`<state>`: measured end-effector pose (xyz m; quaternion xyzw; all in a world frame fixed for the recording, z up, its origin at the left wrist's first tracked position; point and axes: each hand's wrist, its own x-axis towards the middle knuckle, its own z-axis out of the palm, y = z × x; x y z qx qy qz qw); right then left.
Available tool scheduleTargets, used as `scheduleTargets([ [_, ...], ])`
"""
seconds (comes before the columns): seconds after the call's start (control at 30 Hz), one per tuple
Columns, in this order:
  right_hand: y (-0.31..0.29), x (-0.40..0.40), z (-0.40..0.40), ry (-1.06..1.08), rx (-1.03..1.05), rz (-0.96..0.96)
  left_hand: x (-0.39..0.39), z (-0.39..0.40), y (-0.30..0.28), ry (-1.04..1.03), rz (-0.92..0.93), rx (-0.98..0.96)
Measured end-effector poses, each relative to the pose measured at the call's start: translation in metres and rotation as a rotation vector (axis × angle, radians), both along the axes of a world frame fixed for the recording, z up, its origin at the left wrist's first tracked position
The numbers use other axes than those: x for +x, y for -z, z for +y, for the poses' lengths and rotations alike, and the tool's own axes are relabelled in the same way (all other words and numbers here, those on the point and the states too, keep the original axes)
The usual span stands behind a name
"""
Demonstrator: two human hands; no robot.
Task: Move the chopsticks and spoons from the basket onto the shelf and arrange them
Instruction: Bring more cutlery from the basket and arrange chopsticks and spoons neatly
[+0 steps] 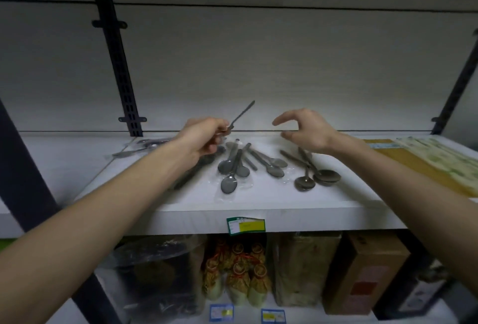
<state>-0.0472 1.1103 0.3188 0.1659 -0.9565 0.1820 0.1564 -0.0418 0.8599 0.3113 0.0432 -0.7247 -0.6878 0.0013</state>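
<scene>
Left hand (204,137): fingers curled round one utensil (240,114), handle angled up and far, apparently lifted for sorting.
Right hand (302,129): fingers spread, holding nothing, hovering over the pile.
Wrapped spoons (248,165): scattered mid-shelf (284,215), unaligned.
Basket: not visible.

Dim, flat overhead light w/ soft shadows, slight blur, wide-angle bending at edges.

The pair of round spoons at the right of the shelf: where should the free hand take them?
By the crossed handles, coming down from above with the right hand. The bowls lie flat near the shelf edge.
</scene>
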Motion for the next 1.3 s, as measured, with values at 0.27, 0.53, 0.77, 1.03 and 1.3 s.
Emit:
scheduleTargets([
  [0.27,0.019,0.019,0.048,0.158,-0.233,-0.231,0.009,0.100,0.025,0.098,0.208,-0.509],
  [0.53,0.019,0.021,0.048,0.209,-0.193,-0.264,0.009,0.112,0.019,0.277,0.284,-0.843],
  [0.77,0.012,0.007,0.001,0.217,-0.165,-0.112,0.002,0.036,0.006,-0.008,0.523,-1.089],
  [1.03,0.012,-0.017,-0.107,-0.028,-0.064,-0.157,-0.009,-0.087,0.008,0.011,0.325,-1.301],
  [1.3,0.022,-0.027,-0.164,-0.198,0.184,-0.254,-0.008,-0.116,0.028,0.045,0.314,-1.305],
])
